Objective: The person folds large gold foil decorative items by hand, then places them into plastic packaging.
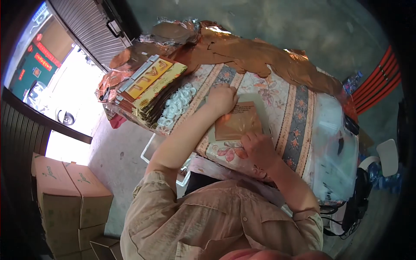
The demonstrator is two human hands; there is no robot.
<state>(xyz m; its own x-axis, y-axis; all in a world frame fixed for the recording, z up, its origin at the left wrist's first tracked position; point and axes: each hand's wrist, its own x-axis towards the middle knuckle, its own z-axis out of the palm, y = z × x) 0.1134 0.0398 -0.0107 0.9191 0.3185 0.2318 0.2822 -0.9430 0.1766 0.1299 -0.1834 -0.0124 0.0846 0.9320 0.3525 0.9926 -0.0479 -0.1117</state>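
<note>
A brown printed packet (238, 121) lies on a larger greyish flat sheet (259, 104) on the table with a floral cloth (281, 99). At the packet's upper left corner rests my left hand (222, 99), its fingers curled over the edge. My right hand (258, 147) touches the lower right edge with bent fingers. Whether either hand pinches the packet or only presses on it cannot be made out. To the left are a heap of white rings (177, 104) and a stack of yellow and brown packages marked "FALL" (151, 82).
Brown foil sheeting (260, 56) runs along the table's far edge. Clear plastic bags (333, 151) lie at the right. Cardboard boxes (63, 195) stand on the floor at lower left, a white-rimmed container (149, 145) beneath the table. Red chair slats (377, 82) show at right.
</note>
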